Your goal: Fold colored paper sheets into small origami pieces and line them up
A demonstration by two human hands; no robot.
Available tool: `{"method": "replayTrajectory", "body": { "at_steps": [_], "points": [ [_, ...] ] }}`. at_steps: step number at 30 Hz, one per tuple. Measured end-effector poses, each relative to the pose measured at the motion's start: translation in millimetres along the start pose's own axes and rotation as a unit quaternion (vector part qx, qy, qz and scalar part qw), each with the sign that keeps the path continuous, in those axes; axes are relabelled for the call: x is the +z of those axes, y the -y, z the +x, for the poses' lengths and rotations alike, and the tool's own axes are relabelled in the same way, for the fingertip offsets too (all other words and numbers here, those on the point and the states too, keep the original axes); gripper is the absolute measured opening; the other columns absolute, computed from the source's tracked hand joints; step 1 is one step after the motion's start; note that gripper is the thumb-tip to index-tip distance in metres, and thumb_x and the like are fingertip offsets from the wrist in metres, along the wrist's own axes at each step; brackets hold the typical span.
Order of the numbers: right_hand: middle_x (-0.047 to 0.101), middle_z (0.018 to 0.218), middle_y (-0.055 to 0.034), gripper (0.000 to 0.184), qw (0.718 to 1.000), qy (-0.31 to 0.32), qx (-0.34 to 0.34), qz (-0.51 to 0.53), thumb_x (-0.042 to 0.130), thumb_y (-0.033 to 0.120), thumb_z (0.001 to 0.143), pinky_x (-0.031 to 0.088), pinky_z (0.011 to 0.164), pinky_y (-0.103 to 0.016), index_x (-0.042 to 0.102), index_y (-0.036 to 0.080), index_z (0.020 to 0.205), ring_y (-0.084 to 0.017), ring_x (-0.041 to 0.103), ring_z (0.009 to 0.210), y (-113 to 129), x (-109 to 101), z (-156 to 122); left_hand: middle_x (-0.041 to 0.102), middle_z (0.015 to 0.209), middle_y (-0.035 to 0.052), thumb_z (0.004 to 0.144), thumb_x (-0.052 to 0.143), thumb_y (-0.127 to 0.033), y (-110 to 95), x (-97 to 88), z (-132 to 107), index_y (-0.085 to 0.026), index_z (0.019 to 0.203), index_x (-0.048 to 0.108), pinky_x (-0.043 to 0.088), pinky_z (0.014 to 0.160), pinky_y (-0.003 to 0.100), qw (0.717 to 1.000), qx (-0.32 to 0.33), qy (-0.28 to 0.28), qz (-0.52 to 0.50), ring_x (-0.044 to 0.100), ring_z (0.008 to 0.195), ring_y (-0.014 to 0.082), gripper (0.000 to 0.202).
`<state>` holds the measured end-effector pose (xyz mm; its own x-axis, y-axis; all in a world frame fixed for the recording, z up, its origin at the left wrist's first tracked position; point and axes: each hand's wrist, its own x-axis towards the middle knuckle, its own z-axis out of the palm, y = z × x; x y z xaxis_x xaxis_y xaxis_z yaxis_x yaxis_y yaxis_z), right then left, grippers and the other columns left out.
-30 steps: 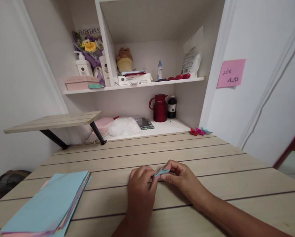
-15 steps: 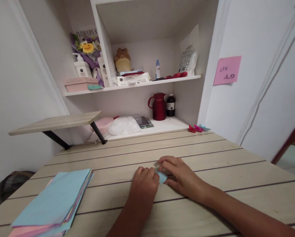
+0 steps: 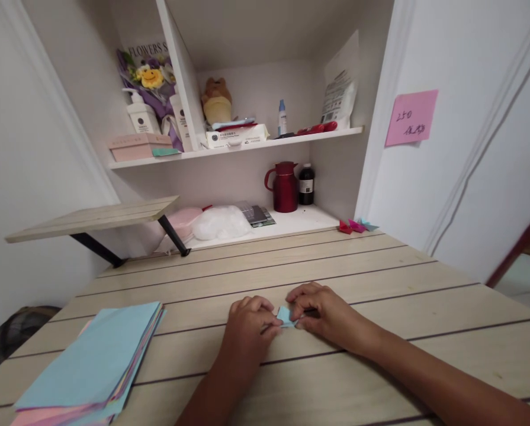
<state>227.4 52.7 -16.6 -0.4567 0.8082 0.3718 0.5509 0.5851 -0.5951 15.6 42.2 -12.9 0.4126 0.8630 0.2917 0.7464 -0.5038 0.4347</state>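
Note:
A small folded piece of light blue paper (image 3: 285,316) lies on the wooden table between my two hands. My left hand (image 3: 252,322) pinches its left edge with thumb and forefinger, the other fingers curled. On the opposite side, my right hand (image 3: 320,310) has its thumb and fingertips closed on the paper's right edge. Parts of the paper are covered by the fingers. Toward the left of the table rests a stack of coloured paper (image 3: 96,355) with a light blue sheet on top.
Small folded paper pieces (image 3: 357,225) in red, pink and blue sit at the table's back right edge. A raised wooden shelf (image 3: 96,219) on black legs stands at the back left. Behind the table are a red jug (image 3: 285,188), a dark bottle (image 3: 306,184) and a white plastic bag (image 3: 222,222).
My left hand has turned from a closed, knuckles-up pose to a pinch at the paper's left edge. More of the paper's folded shape shows. My right fingers have closed in on its right side.

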Motion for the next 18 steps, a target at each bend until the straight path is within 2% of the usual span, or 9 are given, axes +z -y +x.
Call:
{"method": "replayTrajectory", "body": {
  "at_steps": [5, 9, 12, 18],
  "points": [
    [0.071, 0.102, -0.0038, 0.007, 0.999, 0.003, 0.028, 0.017, 0.072, 0.018, 0.074, 0.045, 0.09, -0.036, 0.074, 0.024, 0.074, -0.022, 0.063, 0.1, -1, 0, 0, 0.068, 0.103, -0.0019, 0.07, 0.076, -0.019, -1, 2.8, 1, -0.034, 0.077, 0.076, 0.035, 0.094, 0.042, 1.0, -0.021, -0.012, -0.019, 0.059, 0.1, 0.0203, 0.016],
    [0.071, 0.1, -0.0034, 0.008, 0.999, -0.007, 0.043, 0.013, 0.068, 0.022, 0.079, 0.044, 0.09, -0.036, 0.071, 0.023, 0.072, -0.021, 0.062, 0.099, 0, 2, 1, 0.068, 0.1, -0.0017, 0.074, 0.072, -0.027, -4, 6.5, 1, -0.032, 0.07, 0.075, 0.036, 0.092, 0.043, 0.996, -0.07, -0.033, -0.036, 0.059, 0.1, 0.0213, 0.007],
    [0.07, 0.1, -0.0026, 0.01, 0.999, -0.007, 0.046, -0.008, 0.065, 0.022, 0.081, 0.043, 0.089, -0.037, 0.068, 0.023, 0.072, -0.021, 0.061, 0.098, 1, 3, 2, 0.067, 0.102, -0.0014, 0.078, 0.068, -0.031, -9, 10.1, 0, -0.029, 0.066, 0.072, 0.034, 0.095, 0.045, 0.993, -0.092, -0.055, -0.039, 0.057, 0.103, 0.0217, 0.013],
    [0.069, 0.099, -0.0015, 0.015, 0.998, 0.0, 0.049, -0.036, 0.06, 0.022, 0.084, 0.043, 0.086, -0.036, 0.065, 0.023, 0.069, -0.02, 0.06, 0.096, 4, 3, 4, 0.066, 0.107, 0.0003, 0.077, 0.066, -0.02, -13, 15.9, 2, -0.023, 0.062, 0.063, 0.032, 0.097, 0.043, 0.99, -0.105, -0.083, -0.042, 0.055, 0.11, 0.0208, 0.016]
  ]
}}
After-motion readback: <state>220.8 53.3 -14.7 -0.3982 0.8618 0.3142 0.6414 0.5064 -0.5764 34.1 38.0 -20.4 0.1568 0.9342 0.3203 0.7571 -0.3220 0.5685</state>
